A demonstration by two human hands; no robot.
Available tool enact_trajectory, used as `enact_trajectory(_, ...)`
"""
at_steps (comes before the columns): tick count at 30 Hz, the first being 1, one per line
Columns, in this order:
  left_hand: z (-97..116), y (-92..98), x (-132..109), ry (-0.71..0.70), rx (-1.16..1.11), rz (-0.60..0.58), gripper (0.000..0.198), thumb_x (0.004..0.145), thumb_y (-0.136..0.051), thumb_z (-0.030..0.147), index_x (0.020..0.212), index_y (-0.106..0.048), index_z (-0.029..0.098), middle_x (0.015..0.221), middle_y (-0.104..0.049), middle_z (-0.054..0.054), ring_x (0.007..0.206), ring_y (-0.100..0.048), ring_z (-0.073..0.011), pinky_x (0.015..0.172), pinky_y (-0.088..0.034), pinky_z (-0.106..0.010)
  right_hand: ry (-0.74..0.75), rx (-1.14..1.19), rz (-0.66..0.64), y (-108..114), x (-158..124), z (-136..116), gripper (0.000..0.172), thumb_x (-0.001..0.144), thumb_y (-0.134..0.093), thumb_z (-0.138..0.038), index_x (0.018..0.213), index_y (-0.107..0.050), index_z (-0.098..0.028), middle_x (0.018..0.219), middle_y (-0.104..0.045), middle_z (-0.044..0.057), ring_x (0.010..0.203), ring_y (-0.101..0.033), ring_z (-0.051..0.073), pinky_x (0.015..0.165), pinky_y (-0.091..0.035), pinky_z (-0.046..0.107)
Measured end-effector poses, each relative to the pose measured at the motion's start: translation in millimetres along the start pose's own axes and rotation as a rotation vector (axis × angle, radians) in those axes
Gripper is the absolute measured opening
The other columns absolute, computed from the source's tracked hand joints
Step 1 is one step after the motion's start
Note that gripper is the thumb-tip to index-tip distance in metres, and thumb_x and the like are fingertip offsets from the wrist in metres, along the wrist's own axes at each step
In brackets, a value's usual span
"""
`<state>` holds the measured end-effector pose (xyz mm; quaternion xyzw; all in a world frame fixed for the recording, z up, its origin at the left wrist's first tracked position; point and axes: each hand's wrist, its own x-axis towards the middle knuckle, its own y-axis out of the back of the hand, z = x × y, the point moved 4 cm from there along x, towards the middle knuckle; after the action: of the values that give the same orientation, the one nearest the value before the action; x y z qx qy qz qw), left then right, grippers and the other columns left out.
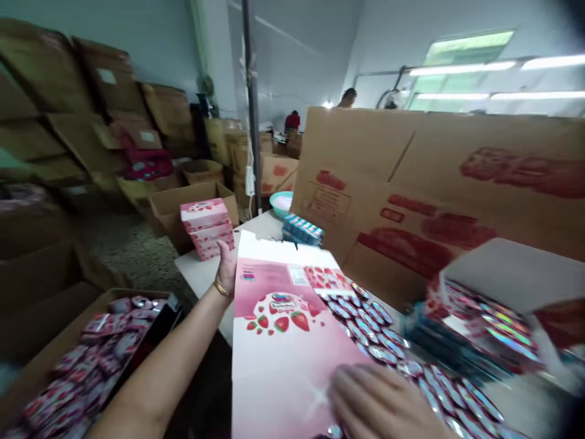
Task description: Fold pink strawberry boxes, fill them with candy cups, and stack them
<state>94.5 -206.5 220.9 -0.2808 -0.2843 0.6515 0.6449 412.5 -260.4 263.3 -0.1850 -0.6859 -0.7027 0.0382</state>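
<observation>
Cartons [109, 91] stand stacked — a turquoise basin [276, 208] near a pole [252, 110].

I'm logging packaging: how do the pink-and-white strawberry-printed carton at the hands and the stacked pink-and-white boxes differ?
The strawberry-printed carton has a white flap extended; the stacked boxes look closed. The carton has the left hand at its edge, while the boxes sit piled on the white table. Both are pink and white with red print.

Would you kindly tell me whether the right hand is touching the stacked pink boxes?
Apart: in the head view, the pink carton lies between right hand and stacked boxes.
</observation>
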Motion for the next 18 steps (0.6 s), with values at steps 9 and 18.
enact_trajectory(9,114.2,114.9,-48.9,-0.246,0.186,0.435,0.038,0.082,-0.052,0.026,0.116,-0.049,0.008,0.092,-0.068,-0.014,0.087,-0.065,-0.0249,0.083,-0.05,-0.045,-0.066,0.495,0.171,-94.2,182.1,-17.8,0.079,0.067,-0.049,-0.07,0.126,-0.045,-0.019,0.124,-0.05,0.013,0.115,-0.044,0.026,0.096,-0.036,0.039)
enact_trajectory(18,228.8,184.7,-67.4,-0.422,0.306,0.529,0.041,0.072,-0.064,0.039,0.103,-0.057,0.013,0.09,-0.069,-0.008,0.089,-0.064,-0.0248,0.082,-0.052,-0.04,-0.304,0.95,0.147,-104.2,354.1,41.6,0.072,0.074,-0.045,-0.066,0.134,-0.033,-0.027,0.134,-0.043,0.008,0.121,-0.041,0.025,0.096,-0.035,0.042)
